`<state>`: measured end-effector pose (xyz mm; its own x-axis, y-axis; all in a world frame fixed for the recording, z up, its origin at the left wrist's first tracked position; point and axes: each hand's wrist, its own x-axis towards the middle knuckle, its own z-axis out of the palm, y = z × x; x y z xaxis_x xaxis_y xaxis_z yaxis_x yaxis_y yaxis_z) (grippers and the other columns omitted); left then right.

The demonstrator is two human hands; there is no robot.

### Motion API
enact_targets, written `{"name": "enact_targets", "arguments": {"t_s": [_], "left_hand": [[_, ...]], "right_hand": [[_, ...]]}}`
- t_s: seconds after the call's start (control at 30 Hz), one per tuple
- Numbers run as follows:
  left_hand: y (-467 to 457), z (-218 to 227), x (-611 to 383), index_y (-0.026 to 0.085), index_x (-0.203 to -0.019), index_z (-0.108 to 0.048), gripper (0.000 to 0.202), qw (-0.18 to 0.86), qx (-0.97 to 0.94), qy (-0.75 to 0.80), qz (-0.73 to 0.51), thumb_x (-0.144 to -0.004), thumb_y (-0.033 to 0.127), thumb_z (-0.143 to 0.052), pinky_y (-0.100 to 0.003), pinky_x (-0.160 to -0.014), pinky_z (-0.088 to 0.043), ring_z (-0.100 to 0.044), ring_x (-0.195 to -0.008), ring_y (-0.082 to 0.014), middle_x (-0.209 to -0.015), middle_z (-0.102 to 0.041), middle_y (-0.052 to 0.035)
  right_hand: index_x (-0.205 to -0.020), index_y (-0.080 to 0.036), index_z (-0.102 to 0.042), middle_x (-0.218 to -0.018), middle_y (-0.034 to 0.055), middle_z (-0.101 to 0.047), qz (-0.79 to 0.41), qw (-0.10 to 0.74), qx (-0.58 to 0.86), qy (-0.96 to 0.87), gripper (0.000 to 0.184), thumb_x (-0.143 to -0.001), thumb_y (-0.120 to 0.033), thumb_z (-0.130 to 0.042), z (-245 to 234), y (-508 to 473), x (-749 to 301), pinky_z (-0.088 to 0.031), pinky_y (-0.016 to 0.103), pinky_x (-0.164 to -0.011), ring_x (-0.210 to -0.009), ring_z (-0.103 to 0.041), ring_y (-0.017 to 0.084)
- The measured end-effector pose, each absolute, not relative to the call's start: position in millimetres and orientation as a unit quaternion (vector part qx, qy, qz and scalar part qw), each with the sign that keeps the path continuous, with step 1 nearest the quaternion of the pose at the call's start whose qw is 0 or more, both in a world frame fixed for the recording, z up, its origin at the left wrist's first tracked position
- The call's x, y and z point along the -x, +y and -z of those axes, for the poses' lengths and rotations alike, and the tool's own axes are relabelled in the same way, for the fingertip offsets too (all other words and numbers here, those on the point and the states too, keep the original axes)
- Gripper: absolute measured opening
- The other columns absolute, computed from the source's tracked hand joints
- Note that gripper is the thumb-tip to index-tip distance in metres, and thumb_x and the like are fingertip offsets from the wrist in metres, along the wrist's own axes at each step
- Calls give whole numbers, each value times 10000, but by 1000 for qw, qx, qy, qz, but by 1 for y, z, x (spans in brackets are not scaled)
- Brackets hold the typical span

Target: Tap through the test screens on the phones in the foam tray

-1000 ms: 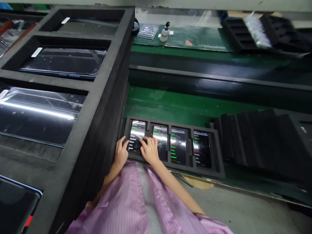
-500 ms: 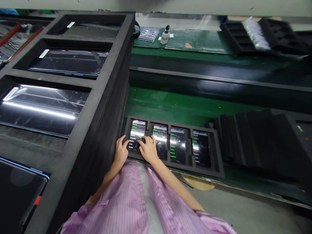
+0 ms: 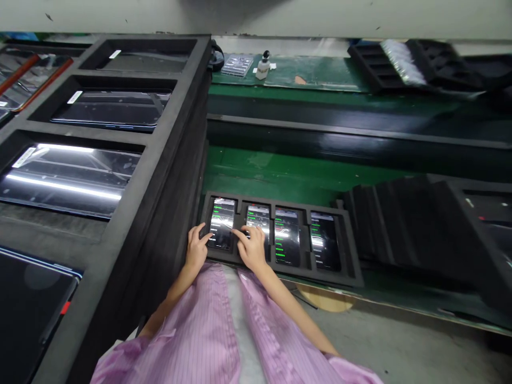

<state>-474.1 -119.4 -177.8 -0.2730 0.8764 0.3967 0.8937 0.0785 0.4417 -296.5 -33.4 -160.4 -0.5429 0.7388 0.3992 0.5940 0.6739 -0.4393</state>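
Note:
A black foam tray (image 3: pixel 345 250) lies on the green bench and holds several lit smartphones in its slots. The leftmost smartphone (image 3: pixel 222 224) shows a list with green and white lines. My left hand (image 3: pixel 197 246) rests at the tray's left edge, its thumb stretched to that phone's left side. My right hand (image 3: pixel 253 248) hovers partly over the second smartphone (image 3: pixel 258 213) and hides its lower part; one finger points left to the first phone's right edge. Both hands have their fingers apart and hold nothing. Farther right sit a third smartphone (image 3: pixel 287 237) and a fourth smartphone (image 3: pixel 325 240).
At left rises a tall stack of foam trays (image 3: pixel 160 154), its top one holding larger dark phones or panels (image 3: pixel 72 176). More black foam trays (image 3: pixel 404 224) stand at right. Beyond a dark channel, a small bottle (image 3: pixel 263 68) and a clear plastic tray (image 3: pixel 237 65) sit on a ledge.
My right hand has drawn slightly right, off the first phone's screen toward the second. The list on the first phone has shifted, with more green lines. The view has tilted a little.

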Motion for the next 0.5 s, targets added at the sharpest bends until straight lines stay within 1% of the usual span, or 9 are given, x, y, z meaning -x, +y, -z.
{"name": "enact_targets", "arguments": {"t_s": [0.13,0.23,0.37,0.5], "left_hand": [[-119,177,474,235,-892,-704,509,-6,600,-743,297,-693,-96,-371,-414,-931,-457,-451,-1092,-211,-1192,-529,-61],[-118,176,474,234,-903,-706,527,-13,602,-746,284,-678,-103,-369,-417,-942,-450,-453,-1093,-215,-1192,-533,-64],[-117,174,475,236,-885,-711,519,-16,605,-748,273,-675,-95,-371,-416,-941,-453,-456,-1090,-220,-1196,-528,-65],[-116,172,475,242,-885,-712,529,-14,603,-748,278,-664,-93,-366,-409,-935,-458,-457,-1086,-220,-1190,-523,-65]], "right_hand": [[-963,-235,-646,-944,52,-524,-98,338,455,-818,338,-797,-135,-369,160,-33,254,-338,409,-918,-926,-468,189],[-947,-224,-651,-917,53,-521,-73,350,501,-788,326,-793,-141,-376,162,-36,222,-342,408,-910,-906,-469,190],[-953,-228,-654,-918,53,-520,-55,313,528,-788,339,-800,-140,-365,165,-49,197,-328,413,-924,-899,-463,187],[-1011,-229,-648,-997,72,-518,-48,243,529,-812,337,-841,-182,-360,164,-59,206,-296,431,-959,-974,-445,201]]}}
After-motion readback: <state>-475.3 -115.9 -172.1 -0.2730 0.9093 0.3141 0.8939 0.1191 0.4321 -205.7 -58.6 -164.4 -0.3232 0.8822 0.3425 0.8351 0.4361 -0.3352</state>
